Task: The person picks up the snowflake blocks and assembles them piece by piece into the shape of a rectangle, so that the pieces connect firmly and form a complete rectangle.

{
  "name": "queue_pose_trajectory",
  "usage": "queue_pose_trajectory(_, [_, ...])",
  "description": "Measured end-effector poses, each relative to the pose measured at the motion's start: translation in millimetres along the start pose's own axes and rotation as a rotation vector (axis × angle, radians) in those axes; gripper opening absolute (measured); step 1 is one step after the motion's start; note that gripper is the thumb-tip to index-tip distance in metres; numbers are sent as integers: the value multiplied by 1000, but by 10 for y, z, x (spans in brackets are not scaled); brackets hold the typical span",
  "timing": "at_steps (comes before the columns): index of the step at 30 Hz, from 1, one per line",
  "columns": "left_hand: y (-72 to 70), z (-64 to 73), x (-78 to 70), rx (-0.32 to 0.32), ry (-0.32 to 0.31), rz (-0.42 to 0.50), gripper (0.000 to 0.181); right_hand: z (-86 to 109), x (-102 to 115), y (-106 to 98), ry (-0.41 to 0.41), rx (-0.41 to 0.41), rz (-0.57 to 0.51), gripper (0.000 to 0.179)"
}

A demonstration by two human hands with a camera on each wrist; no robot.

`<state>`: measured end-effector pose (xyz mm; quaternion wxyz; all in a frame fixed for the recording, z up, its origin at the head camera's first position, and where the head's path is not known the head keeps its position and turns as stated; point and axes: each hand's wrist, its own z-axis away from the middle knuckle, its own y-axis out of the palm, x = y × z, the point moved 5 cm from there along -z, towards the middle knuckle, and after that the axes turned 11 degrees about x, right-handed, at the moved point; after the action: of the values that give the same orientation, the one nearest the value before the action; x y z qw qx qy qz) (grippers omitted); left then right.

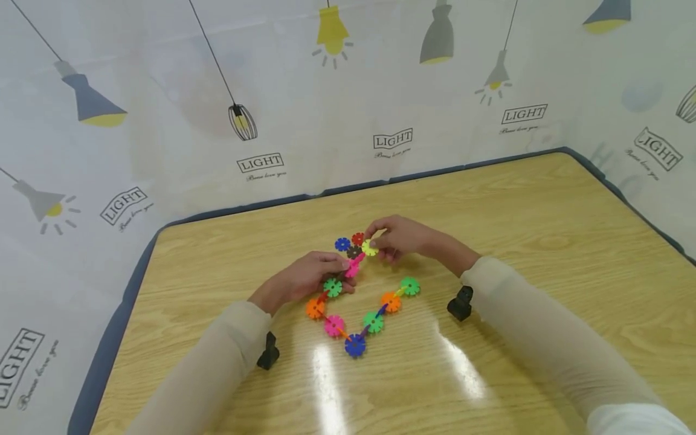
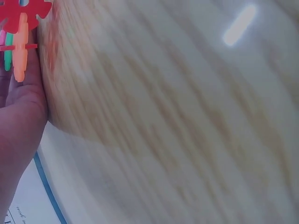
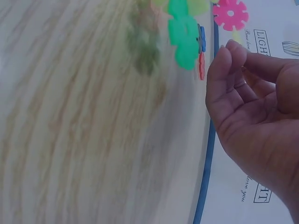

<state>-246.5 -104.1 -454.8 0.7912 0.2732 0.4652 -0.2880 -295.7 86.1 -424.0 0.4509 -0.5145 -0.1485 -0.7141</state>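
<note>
My left hand (image 1: 307,275) pinches a pink notched plastic disc (image 1: 352,269) at the upper left end of a chain of interlocking snowflake discs. The chain runs down in a V past a green disc (image 1: 333,287), an orange disc (image 1: 315,309) and a blue disc (image 1: 355,345) at the bottom. It climbs again to a green disc (image 1: 410,286) on the right. Between thumb and fingers, my right hand (image 1: 401,235) pinches a yellow disc (image 1: 370,247), close against the pink pieces. Whether the yellow disc is slotted in, I cannot tell. In the right wrist view a pink disc (image 3: 231,14) shows above the fingertips.
Just beyond the hands lie a loose blue disc (image 1: 342,244), a red disc (image 1: 357,238) and a dark brown disc (image 1: 354,252). The wooden table (image 1: 516,241) meets a white printed curtain (image 1: 326,109) at its back and sides.
</note>
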Motion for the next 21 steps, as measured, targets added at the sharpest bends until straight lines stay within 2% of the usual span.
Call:
queue_pose_trajectory(12, [9, 7, 7, -19, -15, 18, 28, -2, 10, 79, 7, 1, 79, 18])
queue_pose_trajectory(21, [-4, -11, 19, -21, 17, 6, 27, -17, 36, 123, 0, 11, 82, 20])
